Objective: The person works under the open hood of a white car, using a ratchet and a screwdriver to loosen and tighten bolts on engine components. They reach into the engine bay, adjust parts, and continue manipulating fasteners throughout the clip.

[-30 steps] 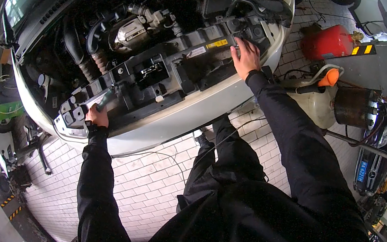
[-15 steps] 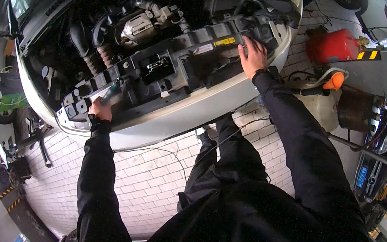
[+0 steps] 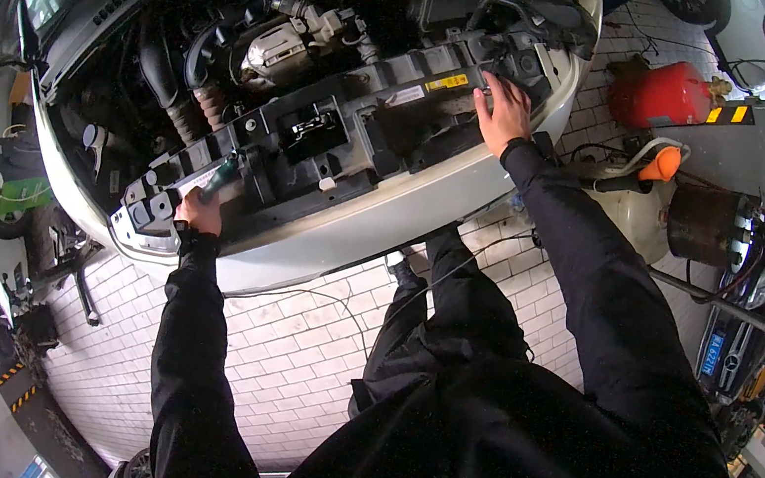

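Note:
In front of me is the engine bay of a white car, its black front panel (image 3: pixel 387 145) running behind the bumper (image 3: pixel 377 213). My left hand (image 3: pixel 200 210) is closed around a dark green, handle-like object (image 3: pixel 222 176) over the panel's left end; its exact kind is not clear. My right hand (image 3: pixel 505 118) rests on the panel's right part, fingers apart, near a yellow label (image 3: pixel 446 82). Between the hands sits the hood latch (image 3: pixel 311 128). Behind the panel lie a silvery engine part (image 3: pixel 277 52) and a ribbed air hose (image 3: pixel 208 106).
A red tank (image 3: pixel 661 93) and an orange funnel (image 3: pixel 661 164) stand to the right, by a dark metal drum (image 3: pixel 708 224). A thin cable (image 3: pixel 323 296) lies across the tiled floor (image 3: pixel 284 354). A green box (image 3: pixel 15 191) is at the left.
Both hands stay almost in place. The view has shifted very slightly; my left hand still grips the dark green object.

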`<state>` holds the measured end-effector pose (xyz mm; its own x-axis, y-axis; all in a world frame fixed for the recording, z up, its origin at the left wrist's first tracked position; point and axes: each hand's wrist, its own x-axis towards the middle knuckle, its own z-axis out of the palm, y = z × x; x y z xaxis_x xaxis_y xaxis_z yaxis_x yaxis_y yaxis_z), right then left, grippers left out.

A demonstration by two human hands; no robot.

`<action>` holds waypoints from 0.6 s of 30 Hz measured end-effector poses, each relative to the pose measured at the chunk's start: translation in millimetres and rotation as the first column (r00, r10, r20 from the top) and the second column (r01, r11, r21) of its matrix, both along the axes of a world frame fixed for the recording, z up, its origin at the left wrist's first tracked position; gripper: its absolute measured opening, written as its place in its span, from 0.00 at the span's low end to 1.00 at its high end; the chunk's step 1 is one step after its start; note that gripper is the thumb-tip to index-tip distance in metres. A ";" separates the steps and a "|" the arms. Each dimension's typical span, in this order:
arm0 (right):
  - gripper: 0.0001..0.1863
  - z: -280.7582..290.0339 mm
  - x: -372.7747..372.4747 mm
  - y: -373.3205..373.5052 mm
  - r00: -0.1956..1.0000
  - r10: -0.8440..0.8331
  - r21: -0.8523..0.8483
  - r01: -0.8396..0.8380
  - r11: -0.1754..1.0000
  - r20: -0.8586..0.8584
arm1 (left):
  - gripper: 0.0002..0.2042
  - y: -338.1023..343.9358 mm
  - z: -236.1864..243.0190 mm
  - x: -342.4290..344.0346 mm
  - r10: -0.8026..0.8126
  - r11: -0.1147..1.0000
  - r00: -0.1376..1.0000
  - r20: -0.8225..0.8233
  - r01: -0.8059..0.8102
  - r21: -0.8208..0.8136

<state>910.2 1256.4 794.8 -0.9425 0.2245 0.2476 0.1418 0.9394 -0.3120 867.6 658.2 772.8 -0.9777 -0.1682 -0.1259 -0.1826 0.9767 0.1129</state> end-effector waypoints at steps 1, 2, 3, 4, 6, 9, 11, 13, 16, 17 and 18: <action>0.24 -0.5 -0.3 -0.1 1.000 -0.002 -0.005 0.002 1.000 0.003 | 0.25 -1.2 -0.6 0.5 -0.011 1.000 1.000 -0.026 0.011 0.007; 0.24 -1.2 -1.2 -0.6 1.000 -0.003 -0.010 0.003 1.000 0.005 | 0.24 -3.6 -1.6 0.9 -0.022 1.000 0.998 -0.053 0.023 0.014; 0.24 -1.7 -1.6 -0.7 1.000 -0.005 -0.016 0.005 1.000 0.008 | 0.23 -5.1 -2.4 1.2 -0.033 0.999 0.996 -0.080 0.034 0.021; 0.24 -1.8 -1.7 -0.6 1.000 -0.002 -0.011 0.002 1.000 0.004 | 0.23 -5.1 -2.6 0.8 -0.029 0.999 0.997 -0.075 0.031 0.021; 0.24 -1.9 -1.6 -0.2 1.000 0.003 -0.003 -0.003 1.000 -0.004 | 0.23 -4.9 -2.8 -0.1 -0.022 1.000 0.998 -0.066 0.024 0.020; 0.24 -2.9 -0.2 1.2 1.000 -0.002 0.019 0.002 1.000 -0.011 | 0.23 -2.0 -1.4 0.1 -0.024 0.999 0.997 -0.071 0.026 0.034; 0.24 -0.2 -1.3 -0.5 1.000 0.004 0.000 -0.004 1.000 -0.004 | 0.23 -6.3 -5.3 2.3 -0.031 0.999 0.994 -0.107 0.033 0.021; 0.24 0.1 -1.5 -0.9 1.000 0.006 -0.006 -0.006 1.000 -0.006 | 0.23 -8.4 -8.1 2.5 -0.038 0.999 0.992 -0.123 0.039 0.012; 0.24 -2.4 -1.4 0.5 1.000 0.004 0.001 -0.004 1.000 -0.018 | 0.23 -8.0 -9.0 1.8 -0.042 0.999 0.993 -0.115 0.043 0.008; 0.24 -2.9 -1.2 0.9 1.000 0.004 0.001 -0.004 1.000 -0.021 | 0.23 -7.0 -8.2 1.8 -0.040 0.999 0.993 -0.111 0.041 0.011; 0.24 -3.5 -1.0 1.2 1.000 0.003 0.001 -0.003 1.000 -0.023 | 0.23 -6.3 -7.7 1.8 -0.039 0.999 0.994 -0.107 0.040 0.013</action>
